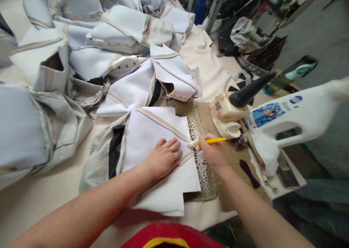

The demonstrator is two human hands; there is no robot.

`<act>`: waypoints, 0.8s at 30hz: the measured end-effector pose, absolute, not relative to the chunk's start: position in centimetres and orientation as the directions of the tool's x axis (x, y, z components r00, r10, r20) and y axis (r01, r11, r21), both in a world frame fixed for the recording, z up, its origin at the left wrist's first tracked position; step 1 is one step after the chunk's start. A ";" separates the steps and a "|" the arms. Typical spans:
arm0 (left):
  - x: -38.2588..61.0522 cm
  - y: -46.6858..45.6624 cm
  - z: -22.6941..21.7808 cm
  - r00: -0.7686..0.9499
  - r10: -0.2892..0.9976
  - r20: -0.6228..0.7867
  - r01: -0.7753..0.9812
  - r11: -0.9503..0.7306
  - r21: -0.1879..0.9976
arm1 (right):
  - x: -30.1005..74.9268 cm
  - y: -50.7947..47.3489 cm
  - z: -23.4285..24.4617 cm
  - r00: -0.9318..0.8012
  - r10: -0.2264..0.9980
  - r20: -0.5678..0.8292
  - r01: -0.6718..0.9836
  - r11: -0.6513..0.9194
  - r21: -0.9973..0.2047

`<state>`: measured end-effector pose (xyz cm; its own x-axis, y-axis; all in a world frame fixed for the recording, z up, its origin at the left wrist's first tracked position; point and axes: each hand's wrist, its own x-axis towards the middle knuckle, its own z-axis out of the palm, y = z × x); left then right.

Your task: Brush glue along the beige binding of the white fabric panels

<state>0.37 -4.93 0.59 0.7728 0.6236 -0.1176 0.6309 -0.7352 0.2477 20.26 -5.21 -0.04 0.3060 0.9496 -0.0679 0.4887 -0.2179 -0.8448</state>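
Observation:
My left hand point(163, 158) lies flat with its fingers spread on a white sewn piece point(141, 139), which has beige strips along its seams and notched corners. A yellow-handled brush point(216, 140) is pinched in my right hand point(213, 154). Its pale bristle tip touches the right edge of the piece, where a beige strip ends. That edge overlaps a board point(203, 168) crusted with whitish, glue-like residue. Grey lining and a black part show along the piece's left side.
Many similar white pieces point(122, 24) are heaped at the back and left. On the right stand a cut-open plastic container point(226, 110) with a black cone, a large white jug point(313, 110) lying tilted, and a green bottle point(289, 77). Cardboard point(231, 190) lies under my right forearm.

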 end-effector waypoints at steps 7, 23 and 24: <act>0.3 -4.8 0.2 0.777 0.618 -0.120 0.627 -0.742 0.237 | 20.5 -6.4 -0.9 0.271 0.955 -0.119 0.477 -0.241 -0.845; 0.6 -11.6 1.6 0.812 0.491 -0.317 0.583 -0.703 0.407 | 21.0 -14.9 -0.7 0.093 0.995 -0.026 0.598 -0.077 -0.798; 0.5 -11.7 1.4 0.813 0.492 -0.311 0.582 -0.704 0.407 | 21.0 -14.9 -0.5 0.096 0.995 -0.010 0.600 -0.066 -0.797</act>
<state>0.52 -11.66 1.37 0.8131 0.4920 -0.3111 0.5818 -0.7044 0.4066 21.00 -14.88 -0.47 0.0964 0.9953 -0.0097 0.6000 -0.0658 -0.7973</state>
